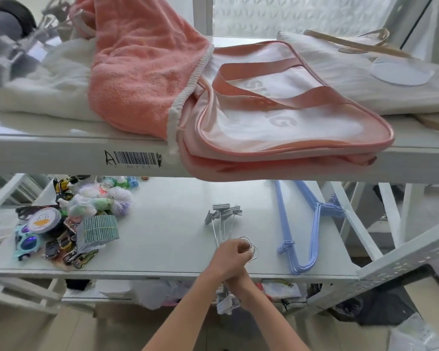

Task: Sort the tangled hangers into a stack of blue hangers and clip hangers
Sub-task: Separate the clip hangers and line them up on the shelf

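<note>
While the blue hangers (312, 229) already lie nested in one stack on the right of the lower shelf (167, 239), the step in hand looks like squaring up the clip hangers (223, 219), so the sort seems close to done. That bundle lies mid-shelf, clips pointing away, wire stems running back to a cluster of hooks (250, 245) at the front edge. More clips (224, 304) hang below the edge, under the wrists; whether they belong to a hanger not yet laid down is hard to tell.

The left hand (230, 254) sits knuckles-up over the near ends of the stems, its fingers curled and pinching the wires just beside the hooks. The right hand (237, 278) is tucked beneath and partly behind it at the shelf edge; its fingers are hidden, so I cannot tell their state. Both forearms rise from below and cross at the wrists.

Next, I judge, the hooks need aligning and the bundle laying flat, well apart from the blue stack, taking care that the clips do not snag one another.
</note>
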